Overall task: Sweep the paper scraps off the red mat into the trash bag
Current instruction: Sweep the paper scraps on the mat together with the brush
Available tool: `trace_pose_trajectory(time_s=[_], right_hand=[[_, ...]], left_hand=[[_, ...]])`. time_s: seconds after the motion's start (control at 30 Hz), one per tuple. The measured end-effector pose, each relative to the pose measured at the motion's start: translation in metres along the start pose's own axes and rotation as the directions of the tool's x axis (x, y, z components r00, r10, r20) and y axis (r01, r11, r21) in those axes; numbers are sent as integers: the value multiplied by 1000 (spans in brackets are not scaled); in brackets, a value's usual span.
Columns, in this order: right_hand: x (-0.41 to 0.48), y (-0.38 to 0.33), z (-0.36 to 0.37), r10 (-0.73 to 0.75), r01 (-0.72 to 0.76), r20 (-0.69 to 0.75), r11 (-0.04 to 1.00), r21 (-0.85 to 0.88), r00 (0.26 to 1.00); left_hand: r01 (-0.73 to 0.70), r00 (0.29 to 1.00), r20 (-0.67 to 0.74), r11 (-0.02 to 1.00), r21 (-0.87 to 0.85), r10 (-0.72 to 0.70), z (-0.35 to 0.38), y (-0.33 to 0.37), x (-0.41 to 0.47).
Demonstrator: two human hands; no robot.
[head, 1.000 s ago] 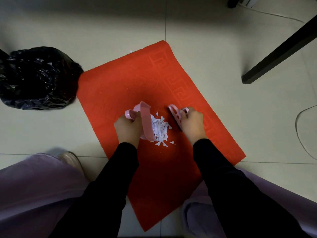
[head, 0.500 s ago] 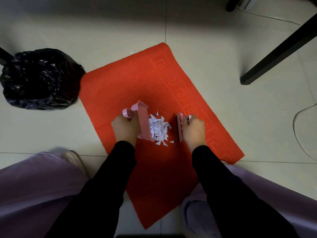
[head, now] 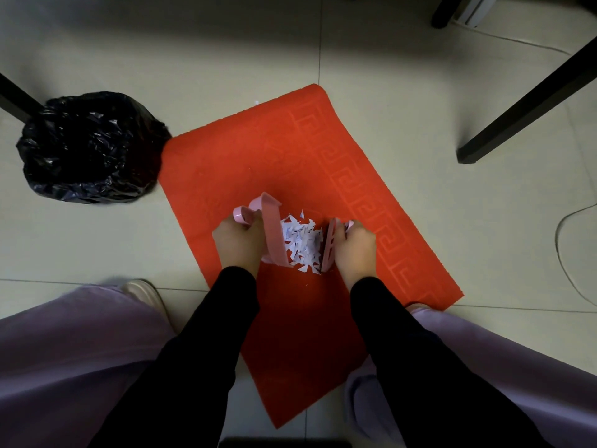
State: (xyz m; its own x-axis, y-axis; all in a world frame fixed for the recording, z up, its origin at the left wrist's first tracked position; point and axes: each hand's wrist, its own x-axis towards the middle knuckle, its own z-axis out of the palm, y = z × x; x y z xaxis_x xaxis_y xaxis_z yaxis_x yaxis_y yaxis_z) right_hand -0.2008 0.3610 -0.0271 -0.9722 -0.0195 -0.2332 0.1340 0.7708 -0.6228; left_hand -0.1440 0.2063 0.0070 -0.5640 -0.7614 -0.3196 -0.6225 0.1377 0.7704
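A red mat (head: 258, 156) lies angled on the tiled floor. Near its middle sits a heap of white paper scraps (head: 302, 242). My left hand (head: 237, 244) grips the handle of a pink dustpan (head: 274, 231), tipped up on the left edge of the heap. My right hand (head: 355, 247) grips a small pink brush (head: 329, 245), pressed against the right edge of the heap. The scraps are squeezed between the two tools. A black trash bag (head: 90, 147) stands open on the floor by the mat's far left corner.
Dark table legs slant in at the far right (head: 523, 105) and far left (head: 16, 100). A thin cable (head: 562, 247) loops on the floor at the right. My knees in purple trousers flank the mat's near end. One tiny scrap (head: 256, 102) lies beyond the mat's far edge.
My right hand has pushed the brush leftward against the scraps, narrowing the gap to the dustpan. The pile is now tighter. My left hand has kept the dustpan in place.
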Motion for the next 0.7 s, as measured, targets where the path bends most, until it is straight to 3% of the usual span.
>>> trace_pose_trajectory(time_s=[0.2, 0.33, 0.53, 0.7], right_hand=[[0, -8, -18, -40, 39, 11, 994, 99, 999], [0, -17, -24, -55, 16, 191, 980, 198, 980], [-5, -14, -6, -90, 36, 432, 991, 132, 897], [-2, -13, 0, -93, 51, 542, 994, 93, 835]], left_hand=[[7, 1000, -17, 1000, -1, -7, -7, 0, -2], [0, 999, -47, 998, 62, 3, -12, -2, -2], [47, 996, -78, 994, 97, -39, -17, -8, 1], [45, 996, -85, 993, 105, -36, -18, -13, 4]])
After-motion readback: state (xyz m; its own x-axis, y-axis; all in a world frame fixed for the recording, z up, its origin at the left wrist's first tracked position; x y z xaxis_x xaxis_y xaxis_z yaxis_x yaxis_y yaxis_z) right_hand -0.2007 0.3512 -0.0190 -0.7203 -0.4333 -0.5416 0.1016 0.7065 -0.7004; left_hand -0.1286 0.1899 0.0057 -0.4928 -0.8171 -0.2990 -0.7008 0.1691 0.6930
